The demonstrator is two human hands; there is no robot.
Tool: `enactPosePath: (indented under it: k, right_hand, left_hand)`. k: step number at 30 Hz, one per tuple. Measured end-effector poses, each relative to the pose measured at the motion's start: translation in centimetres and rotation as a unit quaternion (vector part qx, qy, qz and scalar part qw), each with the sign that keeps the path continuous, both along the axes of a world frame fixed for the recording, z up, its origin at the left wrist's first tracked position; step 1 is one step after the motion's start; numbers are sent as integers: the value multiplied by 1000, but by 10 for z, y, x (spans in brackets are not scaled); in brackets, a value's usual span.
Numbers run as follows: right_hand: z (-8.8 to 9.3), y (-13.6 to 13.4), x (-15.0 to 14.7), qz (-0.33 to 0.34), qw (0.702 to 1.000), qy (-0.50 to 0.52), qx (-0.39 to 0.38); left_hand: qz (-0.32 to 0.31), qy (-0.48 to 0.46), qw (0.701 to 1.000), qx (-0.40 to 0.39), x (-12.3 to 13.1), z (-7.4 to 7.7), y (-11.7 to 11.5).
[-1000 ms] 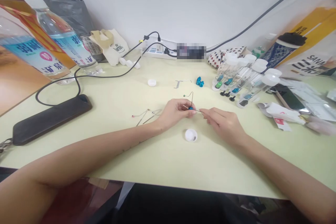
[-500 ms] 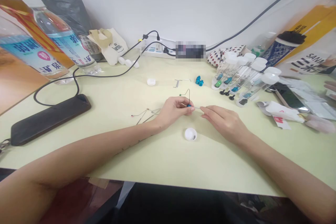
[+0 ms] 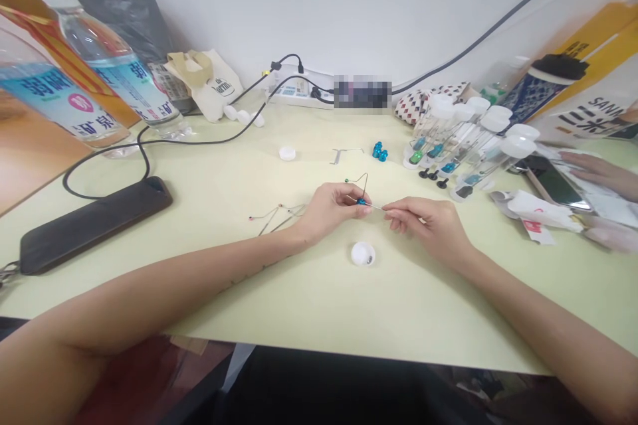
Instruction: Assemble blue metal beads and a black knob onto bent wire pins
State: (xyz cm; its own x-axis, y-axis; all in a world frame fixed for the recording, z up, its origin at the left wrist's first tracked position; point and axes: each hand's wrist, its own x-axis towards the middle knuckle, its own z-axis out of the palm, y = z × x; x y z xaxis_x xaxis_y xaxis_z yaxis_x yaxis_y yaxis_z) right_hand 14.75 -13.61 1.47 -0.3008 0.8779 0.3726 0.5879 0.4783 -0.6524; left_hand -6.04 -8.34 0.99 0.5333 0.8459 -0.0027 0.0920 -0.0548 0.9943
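Roughly at ten o'clock, taking the blue piece (image 3: 361, 202) between the hands as the dial's centre, stand two labelled bottles (image 3: 124, 83) of clear liquid. A black case (image 3: 94, 226) lies at nine. Back at ten come one cloth bag (image 3: 219, 87), three small white caps (image 3: 243, 115) beside it and, nearer, one round white lid (image 3: 288, 153). Several thin wires (image 3: 272, 219) with beaded ends lie crossed at nine; their overlap prevents a sure count. The left hand (image 3: 331, 209) has thumb and fingertips closed on the blue piece, from which one bent wire (image 3: 366, 184) stands up. One metal bracket (image 3: 337, 157) lies at eleven. At six, a white cup (image 3: 363, 254) holds small dark bits, too tiny to count. A cluster of loose blue parts (image 3: 379, 152) sits at one. The right hand (image 3: 423, 222) pinches a thin metal rod (image 3: 375, 206), its fingers nearly shut, the rod reaching to the blue piece. At two, at least six white-capped clear tubes (image 3: 478, 146) contain blue, green and dark pieces; just below are three black parts (image 3: 433, 176).
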Motion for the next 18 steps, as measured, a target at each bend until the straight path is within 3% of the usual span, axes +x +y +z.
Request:
enactPosePath:
  k: [4, 7, 9, 11, 14, 18]
  right_hand:
    - [-1, 0, -2, 8, 990, 89, -107]
    - [-3, -1, -2, 9, 987, 106, -123]
    - [-4, -1, -1, -6, 995, 66, -68]
    - [-5, -1, 1, -23, 999, -13, 40]
    - [-3, -1, 2, -41, 972, -133, 191]
    - [-1, -1, 2, -48, 956, -179, 227]
  left_hand:
    - [-14, 1, 1000, 11, 1, 2, -1]
    - [-24, 0, 1000, 13, 1, 3, -2]
    - [-18, -6, 1000, 8, 1, 3, -3]
    - [-8, -17, 1000, -7, 1, 3, -3]
    - [-2, -30, 999, -28, 1, 4, -3]
    - [-11, -25, 999, -37, 0, 7, -3]
